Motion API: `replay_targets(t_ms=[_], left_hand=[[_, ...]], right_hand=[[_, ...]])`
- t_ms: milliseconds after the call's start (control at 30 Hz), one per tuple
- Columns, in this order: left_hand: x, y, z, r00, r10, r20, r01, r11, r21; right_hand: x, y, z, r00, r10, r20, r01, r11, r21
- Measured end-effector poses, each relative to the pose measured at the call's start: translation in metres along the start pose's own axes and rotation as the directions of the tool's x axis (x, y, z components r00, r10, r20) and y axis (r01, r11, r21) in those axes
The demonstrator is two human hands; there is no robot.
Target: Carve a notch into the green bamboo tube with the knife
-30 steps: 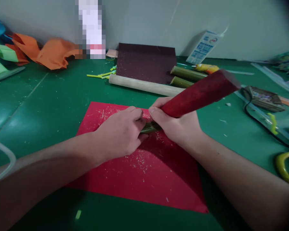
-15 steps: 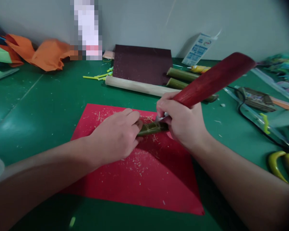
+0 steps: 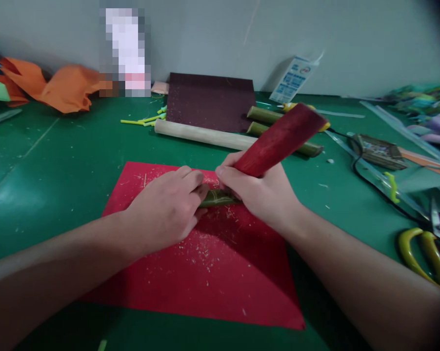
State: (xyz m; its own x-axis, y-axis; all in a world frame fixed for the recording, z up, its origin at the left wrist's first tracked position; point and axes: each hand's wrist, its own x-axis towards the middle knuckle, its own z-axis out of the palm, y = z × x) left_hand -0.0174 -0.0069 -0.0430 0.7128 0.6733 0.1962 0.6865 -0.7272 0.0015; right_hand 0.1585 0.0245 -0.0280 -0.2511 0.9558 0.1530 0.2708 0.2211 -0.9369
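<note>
My left hand point(image 3: 169, 202) is closed on a short piece of green bamboo point(image 3: 218, 198) and presses it down on a red sheet point(image 3: 234, 282). Pale scratched lines show on the bamboo's skin. My right hand point(image 3: 264, 190) grips a carving knife point(image 3: 282, 139) by its thick red handle, low down near the blade. The handle leans up to the right. The blade itself is hidden behind my right fingers, close above the bamboo's right end. Fine shavings lie scattered over the red sheet around both hands.
Behind my hands lie a pale rod point(image 3: 205, 135), green bamboo tubes point(image 3: 311, 149) and a dark sheet point(image 3: 210, 102). Yellow-handled scissors point(image 3: 430, 253) and a black cord point(image 3: 359, 168) are at right. Crumpled orange material point(image 3: 68, 87) sits at back left, before the grey wall point(image 3: 212, 39).
The red knife handle has tipped more upright and shifted left, and the blade has gone out of sight behind my right fingers. My left hand still holds the bamboo; the view has shifted slightly.
</note>
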Motion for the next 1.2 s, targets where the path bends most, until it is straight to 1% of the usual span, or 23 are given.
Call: replay_targets(t_ms=[100, 300, 467, 533, 633, 700, 767, 833, 933, 1000, 1133, 1200], left_hand=[[0.0, 0.001, 0.001, 1.0, -0.002, -0.005, 0.002, 1.0, -0.002], [0.002, 0.002, -0.001, 0.996, -0.063, 0.06, 0.064, 0.998, -0.015], [0.001, 0.002, -0.002, 0.994, -0.092, 0.055, 0.093, 0.996, -0.008], [0.001, 0.003, -0.002, 0.992, -0.117, 0.056, 0.119, 0.992, -0.033], [0.002, 0.004, 0.0, 0.988, -0.148, 0.043, 0.151, 0.984, -0.099], [0.002, 0.005, 0.001, 0.991, -0.133, 0.012, 0.134, 0.984, -0.116], [0.003, 0.005, 0.003, 0.995, -0.094, -0.03, 0.091, 0.992, -0.085], [0.002, 0.005, 0.004, 0.997, -0.049, -0.057, 0.047, 0.999, -0.025], [0.002, 0.004, 0.005, 0.998, 0.014, -0.063, -0.011, 0.999, 0.052], [0.002, 0.004, 0.005, 0.997, 0.043, -0.071, -0.039, 0.997, 0.069], [0.002, 0.003, 0.005, 0.995, 0.056, -0.084, -0.051, 0.997, 0.061], [0.002, 0.003, 0.005, 0.994, 0.061, -0.086, -0.055, 0.996, 0.074]], right_hand=[[0.0, 0.002, 0.001, 0.999, -0.032, -0.005, 0.032, 0.999, -0.016], [-0.003, 0.005, 0.003, 0.995, -0.098, -0.03, 0.096, 0.993, -0.062], [-0.005, 0.005, 0.005, 0.985, -0.175, 0.001, 0.174, 0.981, -0.089], [-0.006, 0.004, 0.006, 0.987, -0.16, 0.016, 0.161, 0.978, -0.136], [-0.007, 0.003, 0.009, 0.996, -0.088, 0.001, 0.086, 0.969, -0.23], [-0.007, 0.002, 0.011, 0.997, -0.064, -0.046, 0.048, 0.959, -0.278], [-0.007, 0.002, 0.013, 0.993, -0.067, -0.093, 0.037, 0.955, -0.293], [-0.007, 0.001, 0.013, 0.988, -0.083, -0.127, 0.045, 0.96, -0.275], [-0.006, -0.001, 0.012, 0.982, -0.091, -0.167, 0.054, 0.975, -0.214], [-0.005, -0.002, 0.01, 0.984, -0.071, -0.162, 0.04, 0.982, -0.185], [-0.004, -0.001, 0.009, 0.995, -0.018, -0.099, 0.001, 0.985, -0.172], [-0.004, -0.001, 0.008, 0.996, -0.024, -0.084, 0.009, 0.984, -0.177]])
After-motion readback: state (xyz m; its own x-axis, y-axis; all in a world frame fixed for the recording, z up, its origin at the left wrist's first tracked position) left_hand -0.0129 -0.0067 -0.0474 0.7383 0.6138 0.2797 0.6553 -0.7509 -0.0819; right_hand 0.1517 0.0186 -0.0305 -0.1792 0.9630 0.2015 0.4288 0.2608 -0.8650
